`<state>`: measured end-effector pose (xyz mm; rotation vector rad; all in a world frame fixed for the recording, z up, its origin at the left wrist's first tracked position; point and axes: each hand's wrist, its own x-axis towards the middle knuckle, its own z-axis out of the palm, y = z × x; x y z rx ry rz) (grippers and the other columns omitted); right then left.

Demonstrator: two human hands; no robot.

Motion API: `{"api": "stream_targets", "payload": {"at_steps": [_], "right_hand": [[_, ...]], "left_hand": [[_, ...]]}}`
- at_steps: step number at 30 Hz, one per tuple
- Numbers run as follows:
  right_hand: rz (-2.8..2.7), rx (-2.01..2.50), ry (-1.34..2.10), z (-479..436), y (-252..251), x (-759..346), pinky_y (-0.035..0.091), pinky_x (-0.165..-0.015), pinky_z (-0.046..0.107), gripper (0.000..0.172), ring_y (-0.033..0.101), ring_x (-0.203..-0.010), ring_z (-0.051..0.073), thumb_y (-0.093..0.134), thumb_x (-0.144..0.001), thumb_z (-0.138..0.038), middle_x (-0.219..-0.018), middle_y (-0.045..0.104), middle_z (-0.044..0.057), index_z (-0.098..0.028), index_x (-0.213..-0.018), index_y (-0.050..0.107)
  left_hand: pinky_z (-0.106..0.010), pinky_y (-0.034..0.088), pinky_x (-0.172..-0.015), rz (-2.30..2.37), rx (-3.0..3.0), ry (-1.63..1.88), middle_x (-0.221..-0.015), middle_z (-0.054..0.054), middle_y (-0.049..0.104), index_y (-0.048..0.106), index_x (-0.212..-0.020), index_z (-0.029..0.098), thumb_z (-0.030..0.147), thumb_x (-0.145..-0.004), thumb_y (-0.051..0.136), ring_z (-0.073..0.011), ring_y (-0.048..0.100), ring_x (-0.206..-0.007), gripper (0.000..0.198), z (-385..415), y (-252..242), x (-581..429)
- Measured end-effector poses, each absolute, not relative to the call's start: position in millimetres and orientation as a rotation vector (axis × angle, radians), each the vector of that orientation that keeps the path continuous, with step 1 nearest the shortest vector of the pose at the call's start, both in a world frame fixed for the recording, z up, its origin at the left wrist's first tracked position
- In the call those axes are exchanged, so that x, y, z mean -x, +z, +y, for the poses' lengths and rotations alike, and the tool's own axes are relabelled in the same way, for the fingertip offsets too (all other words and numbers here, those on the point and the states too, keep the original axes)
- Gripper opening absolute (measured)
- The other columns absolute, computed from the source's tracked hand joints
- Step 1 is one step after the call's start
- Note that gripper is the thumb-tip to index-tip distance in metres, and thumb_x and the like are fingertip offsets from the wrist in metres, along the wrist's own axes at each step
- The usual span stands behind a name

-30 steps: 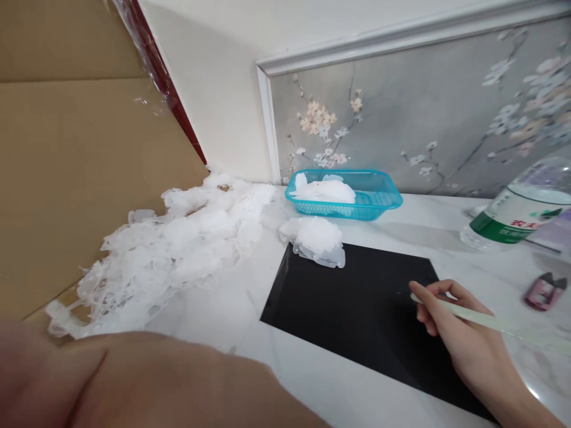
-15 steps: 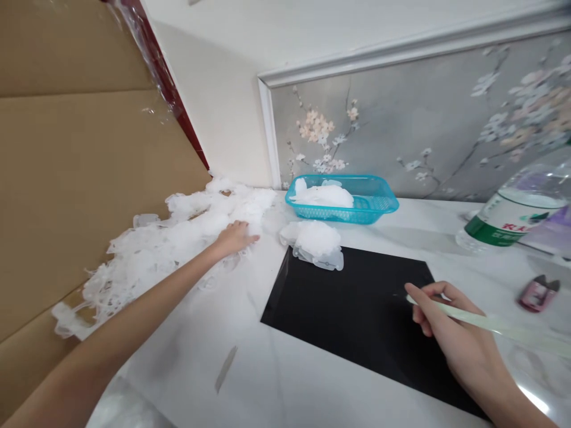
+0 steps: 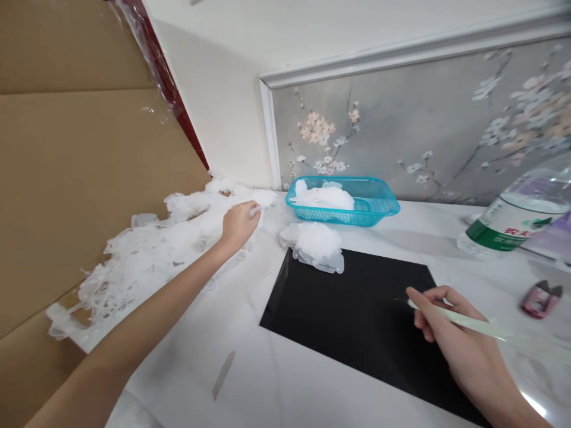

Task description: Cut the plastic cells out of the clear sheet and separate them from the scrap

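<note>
My left hand (image 3: pixel 241 224) is closed at the right side of a heap of white, translucent plastic scraps (image 3: pixel 178 232). A small whitish piece shows between its thumb and fingers. Over the black mat (image 3: pixel 352 315), my right hand (image 3: pixel 450 321) grips a slim pale green pen-like tool (image 3: pixel 473 324); a fine tip points left. A pile of thin white translucent pieces (image 3: pixel 316 242) overlaps the mat's far left corner. Behind that pile stands a blue plastic basket (image 3: pixel 379 205) with more white pieces (image 3: pixel 325 198) in it.
A large water bottle (image 3: pixel 504 220) and a small dark pink object with two dark points (image 3: pixel 540 299) are at the right. Cardboard (image 3: pixel 89 178) rises at the left. A grey strip (image 3: pixel 223 374) shows on the white marbled table (image 3: pixel 250 368).
My left hand has lifted slightly off the scrap heap and closed, with a whitish piece now between its fingers. My right hand keeps its grip on the pale green tool, nearly still.
</note>
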<state>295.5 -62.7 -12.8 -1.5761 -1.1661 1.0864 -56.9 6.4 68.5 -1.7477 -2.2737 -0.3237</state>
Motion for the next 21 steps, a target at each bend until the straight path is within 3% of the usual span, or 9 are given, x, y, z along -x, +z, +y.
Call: {"api": "stream_targets", "payload": {"at_steps": [8, 14, 21], "right_hand": [[-1.180, 1.619, 1.084, -61, -18, -298, 0.034, -0.044, 0.020, 0.047, 0.040, -0.045, 0.009, 0.066, -0.067, -0.062, -0.048, 0.049, -0.004, -0.020, -0.066, 0.046], [-1.190, 1.637, 1.073, -61, -17, -298, 0.035, -0.044, 0.020, 0.047, 0.041, -0.046, 0.010, 0.066, -0.066, -0.063, -0.049, 0.049, -0.004, -0.020, -0.065, 0.047], [-1.179, 1.612, 1.099, -60, -18, -298, 0.034, -0.043, 0.020, 0.048, 0.040, -0.045, 0.009, 0.067, -0.066, -0.063, -0.048, 0.050, -0.004, -0.020, -0.066, 0.046]], "left_hand": [[-0.039, 0.047, -0.073, -2.267, 1.708, -0.120, -0.095, -0.018, 0.069, 0.070, -0.093, 0.010, 0.009, -0.078, 0.043, -0.0330, 0.064, -0.094, 0.031, 8, 105, 18], [-0.035, 0.047, -0.072, -2.092, 2.061, -0.152, -0.102, -0.005, 0.071, 0.066, -0.111, 0.028, 0.020, -0.090, 0.038, -0.0265, 0.065, -0.095, 0.036, 9, 68, -38], [-0.035, 0.047, -0.074, -2.201, 2.148, -0.237, -0.098, -0.007, 0.071, 0.066, -0.107, 0.024, 0.033, -0.087, 0.045, -0.0264, 0.065, -0.093, 0.031, 9, 41, -16]]}}
